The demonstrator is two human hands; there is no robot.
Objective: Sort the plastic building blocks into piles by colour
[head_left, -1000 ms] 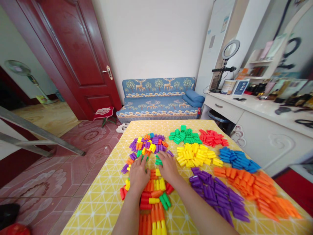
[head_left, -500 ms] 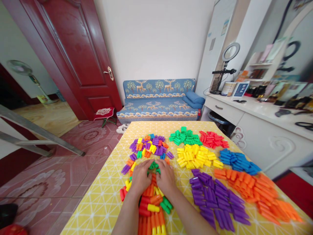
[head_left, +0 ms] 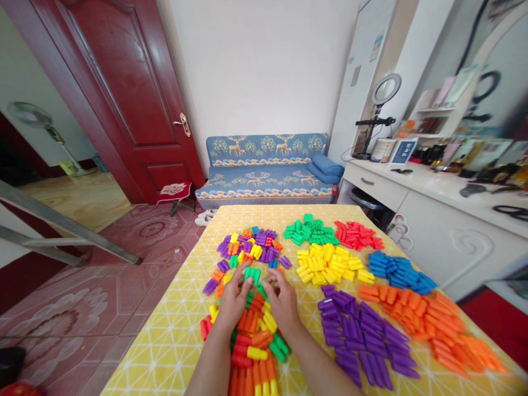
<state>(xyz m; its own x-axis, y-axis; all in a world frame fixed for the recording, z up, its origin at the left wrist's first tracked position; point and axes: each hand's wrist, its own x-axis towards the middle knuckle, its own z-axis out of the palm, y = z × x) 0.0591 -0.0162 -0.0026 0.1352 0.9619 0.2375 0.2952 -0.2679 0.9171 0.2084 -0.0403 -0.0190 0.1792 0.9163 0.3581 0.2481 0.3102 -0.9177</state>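
Note:
My left hand pinches a green tube block between thumb and fingertips, lifted a little over the pile. Beside it, my right hand has its thumb and fingers apart and curved. A small green piece lies close to the right thumb; whether they touch is unclear. Under and between both hands spreads a mixed pile with orange blocks, red blocks and yellow blocks. My forearms and hands cover parts of that pile.
Sorted heaps lie to the right on the yellow tablecloth: green, red, yellow, blue, purple and orange. A mixed purple heap sits beyond my hands. A blue sofa stands behind the table.
My hands have moved apart slightly. The green block has risen from the pile in my left fingers, and the right fingers have spread. The view has shifted a little.

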